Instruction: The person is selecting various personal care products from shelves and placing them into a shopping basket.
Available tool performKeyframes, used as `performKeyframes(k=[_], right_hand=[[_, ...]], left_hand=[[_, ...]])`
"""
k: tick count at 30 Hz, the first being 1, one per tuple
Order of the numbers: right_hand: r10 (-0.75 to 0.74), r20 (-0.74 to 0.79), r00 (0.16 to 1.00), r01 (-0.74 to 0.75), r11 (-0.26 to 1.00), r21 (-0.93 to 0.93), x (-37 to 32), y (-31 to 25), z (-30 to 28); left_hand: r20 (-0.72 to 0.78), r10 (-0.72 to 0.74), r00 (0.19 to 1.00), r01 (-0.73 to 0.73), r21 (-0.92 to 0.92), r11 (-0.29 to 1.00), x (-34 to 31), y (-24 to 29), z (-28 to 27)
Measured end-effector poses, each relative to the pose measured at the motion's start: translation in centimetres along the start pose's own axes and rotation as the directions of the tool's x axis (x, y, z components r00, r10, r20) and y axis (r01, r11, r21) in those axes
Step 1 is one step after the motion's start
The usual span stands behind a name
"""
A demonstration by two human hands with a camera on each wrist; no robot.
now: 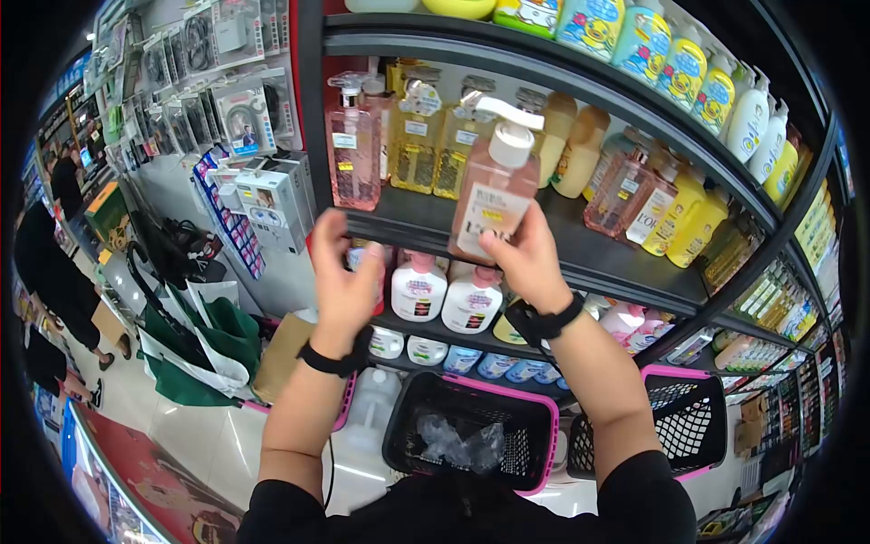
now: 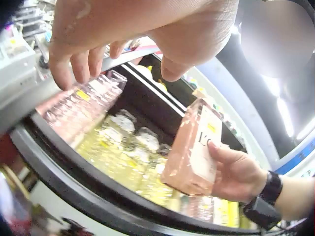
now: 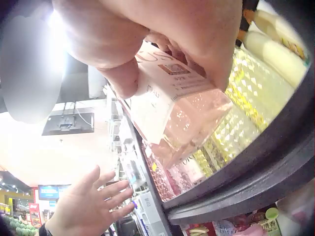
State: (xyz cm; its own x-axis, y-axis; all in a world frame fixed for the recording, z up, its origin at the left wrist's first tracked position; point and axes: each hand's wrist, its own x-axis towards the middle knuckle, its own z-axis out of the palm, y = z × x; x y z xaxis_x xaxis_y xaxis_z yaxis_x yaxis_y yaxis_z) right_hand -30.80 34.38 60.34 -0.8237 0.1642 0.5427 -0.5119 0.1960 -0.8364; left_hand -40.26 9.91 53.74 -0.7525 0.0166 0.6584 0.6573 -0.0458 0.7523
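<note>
My right hand (image 1: 530,263) grips a pink pump bottle (image 1: 494,195) with a white pump top, held in front of the upper shelf with its label facing me. In the left wrist view the right hand (image 2: 238,174) has its thumb on the label of the bottle (image 2: 194,150). The right wrist view shows the bottle's base (image 3: 197,118) close up beneath the hand. To the left, my left hand (image 1: 347,286) is raised with fingers spread and holds nothing; the right wrist view shows its palm (image 3: 88,204) apart from the bottle.
Yellow bottles (image 1: 415,136) and a pink bottle (image 1: 354,150) stand on the shelf (image 1: 408,214). White bottles (image 1: 419,288) line the shelf below. A black basket with a pink rim (image 1: 555,435) sits on the floor, another basket (image 1: 689,422) to its right. Packaged accessories (image 1: 245,118) hang at left.
</note>
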Motion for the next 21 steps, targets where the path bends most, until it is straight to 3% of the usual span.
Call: performKeyframes(k=[3, 9, 12, 15, 21], right_hand=[[0.000, -0.072, 0.997, 0.002, 1.000, 0.024, 4.2, 2.5, 3.2], [0.038, -0.064, 0.997, -0.039, 0.999, -0.015, 7.9, 5.9, 6.2], [0.048, -0.026, 0.999, -0.049, 0.998, -0.041, 8.7, 6.3, 6.7], [0.051, -0.001, 0.999, -0.050, 0.994, -0.099, 8.5, 6.5, 6.8], [-0.004, 0.033, 0.999, 0.012, 0.967, -0.254, 8.7, 7.3, 6.7]], left_hand=[[-0.172, 0.009, 0.985, 0.010, 0.107, 0.994, 5.0, -4.4, -3.3], [0.018, 0.013, 1.000, -0.015, 0.120, 0.993, 9.0, -7.3, -2.0], [-0.073, 0.021, 0.997, 0.001, 0.294, 0.956, 7.7, -6.0, 0.3], [-0.159, 0.034, 0.987, 0.018, 0.318, 0.948, 7.5, -6.6, 1.9], [-0.177, 0.295, 0.939, -0.176, 0.488, 0.855, 7.1, -9.5, 2.8]])
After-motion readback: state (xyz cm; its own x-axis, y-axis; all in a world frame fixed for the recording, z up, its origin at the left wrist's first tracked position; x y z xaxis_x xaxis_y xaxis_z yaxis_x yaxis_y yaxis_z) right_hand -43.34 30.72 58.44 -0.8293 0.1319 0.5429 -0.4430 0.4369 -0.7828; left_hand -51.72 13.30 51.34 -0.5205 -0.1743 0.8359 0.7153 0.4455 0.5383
